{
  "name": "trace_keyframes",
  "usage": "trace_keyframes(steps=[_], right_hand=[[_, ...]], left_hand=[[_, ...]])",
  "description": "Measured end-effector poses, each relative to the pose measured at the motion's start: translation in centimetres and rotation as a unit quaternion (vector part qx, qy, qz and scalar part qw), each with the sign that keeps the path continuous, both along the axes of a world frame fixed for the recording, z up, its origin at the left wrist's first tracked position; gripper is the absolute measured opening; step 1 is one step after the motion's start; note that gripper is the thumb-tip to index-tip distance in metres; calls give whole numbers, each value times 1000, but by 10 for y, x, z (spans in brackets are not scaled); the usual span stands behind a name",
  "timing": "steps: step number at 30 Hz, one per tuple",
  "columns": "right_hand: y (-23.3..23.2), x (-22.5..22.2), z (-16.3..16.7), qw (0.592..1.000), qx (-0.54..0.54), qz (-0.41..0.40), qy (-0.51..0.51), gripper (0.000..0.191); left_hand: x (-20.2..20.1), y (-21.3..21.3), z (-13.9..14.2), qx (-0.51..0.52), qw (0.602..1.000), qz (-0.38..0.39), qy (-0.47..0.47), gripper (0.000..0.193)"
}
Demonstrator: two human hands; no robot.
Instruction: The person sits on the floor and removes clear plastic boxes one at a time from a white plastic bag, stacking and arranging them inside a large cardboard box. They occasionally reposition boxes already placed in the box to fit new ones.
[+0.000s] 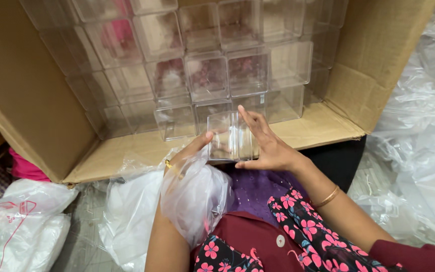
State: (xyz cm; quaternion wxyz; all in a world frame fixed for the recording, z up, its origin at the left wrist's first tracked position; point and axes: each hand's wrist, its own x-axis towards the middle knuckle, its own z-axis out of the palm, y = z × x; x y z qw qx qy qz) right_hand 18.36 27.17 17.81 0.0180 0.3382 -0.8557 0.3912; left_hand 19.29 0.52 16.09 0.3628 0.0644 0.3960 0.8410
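A: The fingers (251,123) of the right hand (268,148) lie flat and straight along a clear box (230,138). It is square, hard and shiny, in the middle of the frame.

B: And the left hand (190,153)?

A: Its thumb presses the box's other side. A soft, crinkly plastic bag (195,196) wraps that wrist. More clear boxes (197,65) sit stacked in the brown cardboard carton (31,100) above.

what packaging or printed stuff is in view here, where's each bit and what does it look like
Cardboard box: large, brown, lying open on its side ahead, stacked with clear plastic cubes.
Clear cube: held between left hand and right hand, in front of the box.
Thin clear plastic bag: draped over the left wrist.
White printed bag: bottom left, red and green markings.
Crumpled clear wrapping: piled at right.
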Motion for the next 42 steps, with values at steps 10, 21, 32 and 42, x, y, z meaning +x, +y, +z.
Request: trace_keyframes(steps=[10, 21, 32, 42], right_hand=[[-2, 4, -6, 1000, -3, -4, -4, 136], [-5, 4, -14, 1000, 11, -21, -16, 138], [-19, -30, -28, 968, 106, -105, 203, 123], [5, -38, -70, 949, -278, -76, -125, 97]], left_hand=[[2, -3, -6, -15, 1000, 2, -6, 72], [2, -3, -14, -31, 999, 12, -5, 69], [-61, 20, -102, -251, 867, 231, 363, 53], [-52, 34, -97, -289, 857, 217, 367, 70]])
